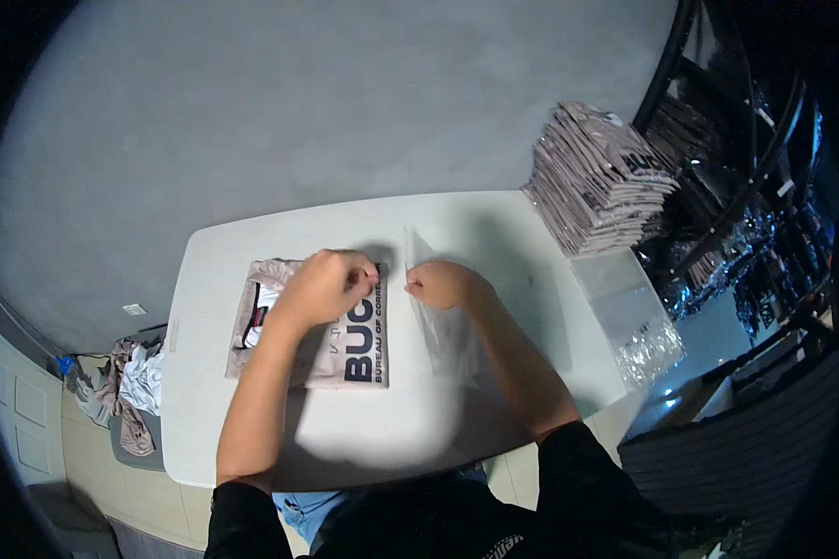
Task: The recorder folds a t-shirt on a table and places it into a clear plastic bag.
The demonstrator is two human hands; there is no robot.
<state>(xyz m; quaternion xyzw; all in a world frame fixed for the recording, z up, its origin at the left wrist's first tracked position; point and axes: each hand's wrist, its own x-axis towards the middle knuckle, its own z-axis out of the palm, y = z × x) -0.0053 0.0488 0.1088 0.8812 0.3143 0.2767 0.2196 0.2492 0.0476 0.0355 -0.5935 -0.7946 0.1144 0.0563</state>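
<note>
A folded beige-pink T-shirt [319,365] with dark printed lettering lies on the white table, left of the middle. Over its far right part is my left hand [326,287], with its fingers curled in. Whether anything is between those fingertips is hidden. To the right, my right hand [445,283] pinches the edge of a clear plastic bag [449,343], which hangs thin and crumpled toward the near side. A small gap separates the bag from the shirt.
The white table [210,410] stands against a grey wall. At its far right corner rises a tall stack of bagged shirts [601,182]. More clear bags [629,321] lie along the right edge. A dark rack stands beyond. Loose clothes [140,382] lie piled at the left.
</note>
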